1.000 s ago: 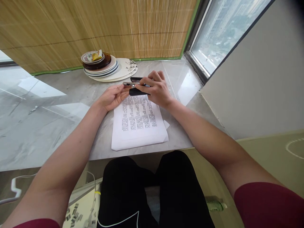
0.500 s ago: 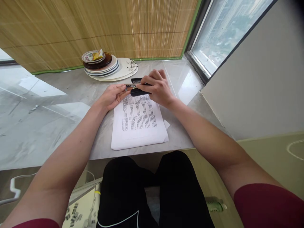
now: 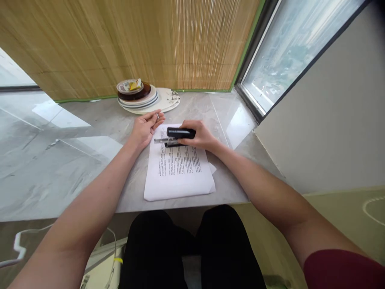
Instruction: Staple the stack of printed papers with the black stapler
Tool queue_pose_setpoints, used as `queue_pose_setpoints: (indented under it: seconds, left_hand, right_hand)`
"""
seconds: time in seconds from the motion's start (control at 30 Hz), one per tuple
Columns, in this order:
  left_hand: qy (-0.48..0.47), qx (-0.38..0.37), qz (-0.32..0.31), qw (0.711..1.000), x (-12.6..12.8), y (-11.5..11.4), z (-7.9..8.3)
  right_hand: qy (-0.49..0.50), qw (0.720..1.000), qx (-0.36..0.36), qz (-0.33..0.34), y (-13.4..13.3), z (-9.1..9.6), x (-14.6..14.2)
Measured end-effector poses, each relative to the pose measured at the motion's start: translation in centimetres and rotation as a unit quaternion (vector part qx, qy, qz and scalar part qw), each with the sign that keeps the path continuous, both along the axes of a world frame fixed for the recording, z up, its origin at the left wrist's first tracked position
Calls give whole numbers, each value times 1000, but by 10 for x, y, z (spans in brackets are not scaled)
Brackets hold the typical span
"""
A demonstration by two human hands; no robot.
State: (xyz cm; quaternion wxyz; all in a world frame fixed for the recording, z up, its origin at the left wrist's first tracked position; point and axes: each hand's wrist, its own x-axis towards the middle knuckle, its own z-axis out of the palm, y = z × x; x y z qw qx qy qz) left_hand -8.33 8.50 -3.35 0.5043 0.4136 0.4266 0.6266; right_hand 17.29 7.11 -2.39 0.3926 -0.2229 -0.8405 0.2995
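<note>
My right hand (image 3: 197, 134) grips a black stapler (image 3: 181, 132) just above the printed papers (image 3: 179, 184). The stapler is spread apart, its metal staple tray standing out to the left between the black top and bottom. My left hand (image 3: 147, 127) rests palm up at the upper left of the papers, apart from the stapler. Its thumb and fingers pinch a small greyish piece (image 3: 157, 115), too small to name surely. The papers lie on the grey marble counter (image 3: 99, 120), with lines of dark text running along them.
A stack of plates (image 3: 138, 98) with a small yellow packet (image 3: 135, 85) on top stands at the back, against a bamboo blind (image 3: 120, 48). A window (image 3: 288, 52) and a wall (image 3: 325, 120) bound the right side. The counter's front edge lies above my knees.
My right hand has drawn the stapler away from my left hand and lower over the papers. My left hand has let go of the stapler's metal part and turned palm up.
</note>
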Motion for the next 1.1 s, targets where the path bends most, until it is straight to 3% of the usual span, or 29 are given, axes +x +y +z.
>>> queue_pose_setpoints:
  seconds: [0.2,0.33,0.43,0.7,0.93,1.03,1.1]
  left_hand:
    - [116,28,-95,988,0,-15,4]
    - [195,27,-165,966,-1,-23,10]
    - [228,13,-177,957,2,-27,12]
    - [353,152,-55,922,11,-38,13]
    - [435,187,-26,880,12,-40,10]
    - [440,191,-27,877,10,-39,13]
    - [437,171,51,882,2,-35,15]
  right_hand:
    - [-27,998,-17,51,9,-2,0]
    - [12,999,-29,23,11,1,3]
    - [16,999,-26,23,8,4,3]
    - [-39,997,23,65,6,4,0]
    - [-31,997,15,62,4,3,-6]
    - [-15,1000,-16,16,8,3,-3]
    - [13,995,-54,-80,17,0,6]
